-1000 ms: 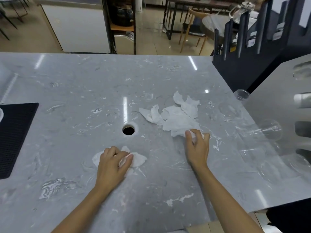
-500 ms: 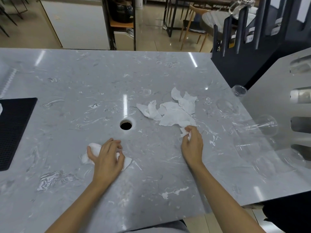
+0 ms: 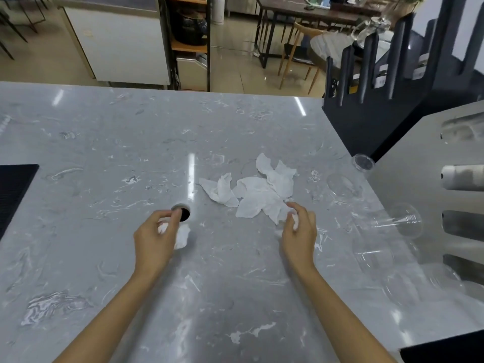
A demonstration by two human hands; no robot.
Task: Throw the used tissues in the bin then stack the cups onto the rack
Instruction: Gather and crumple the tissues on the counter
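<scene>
My left hand (image 3: 157,234) holds a crumpled white tissue (image 3: 182,235) just in front of the round bin hole (image 3: 183,212) in the grey marble counter (image 3: 104,153). My right hand (image 3: 298,231) pinches a small wad of tissue (image 3: 295,220) at the near edge of a pile of loose white tissues (image 3: 256,192). Clear plastic cups lie on their sides at the right: one small (image 3: 362,162), one larger (image 3: 400,222), others closer to me (image 3: 374,255). The grey rack (image 3: 419,158) with slots stands at the far right.
A black slotted holder (image 3: 372,100) stands at the back right corner. A black mat (image 3: 13,189) lies at the left edge. Beyond the counter are shelves, a table and chairs.
My left hand lifted its tissue and carried it right and forward to the bin hole. My right hand gathered a wad from the pile's near edge.
</scene>
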